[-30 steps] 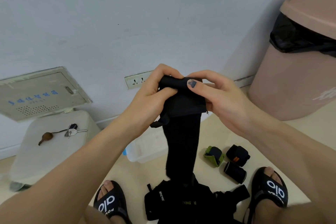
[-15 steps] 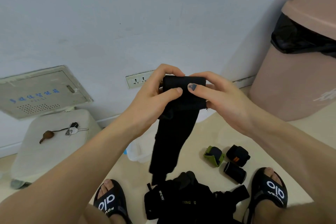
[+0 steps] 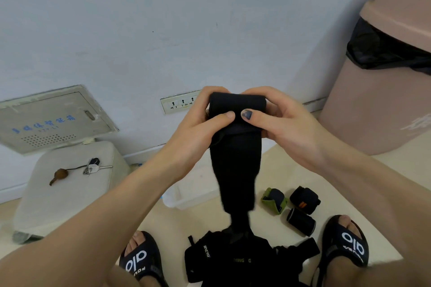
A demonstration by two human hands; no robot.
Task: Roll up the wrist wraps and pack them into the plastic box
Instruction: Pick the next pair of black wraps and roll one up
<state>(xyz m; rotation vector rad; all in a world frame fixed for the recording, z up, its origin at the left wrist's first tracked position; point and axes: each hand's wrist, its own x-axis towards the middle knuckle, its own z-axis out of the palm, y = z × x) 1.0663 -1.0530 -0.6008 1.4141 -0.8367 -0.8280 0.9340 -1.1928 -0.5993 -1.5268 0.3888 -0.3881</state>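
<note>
— Two hands are seen in front of the wall socket point(image 3: 180, 104). What is held by them?

— One black wrist wrap point(image 3: 236, 147) is gripped by both. Its rolled top part is enclosed by the curled fingers of the left hand point(image 3: 198, 128) and the right hand point(image 3: 283, 123), with both thumbs pressed on the front of the roll, almost touching each other. Nothing else is held.

— And the rest of the wrap?

— It is left hanging down from the roll, and its lower end is blurred just above a pile of black wraps point(image 3: 245, 258) on the floor.

— Where is the plastic box point(image 3: 189, 196) found?

— Below the socket, on the floor, partly hidden behind the left forearm and the hanging wrap. Its inside cannot be made out.

— Are finished rolls seen?

— Three rolled wraps point(image 3: 300, 207) are laid to the lower right of the socket, near the box, close together; one is edged in green.
</note>
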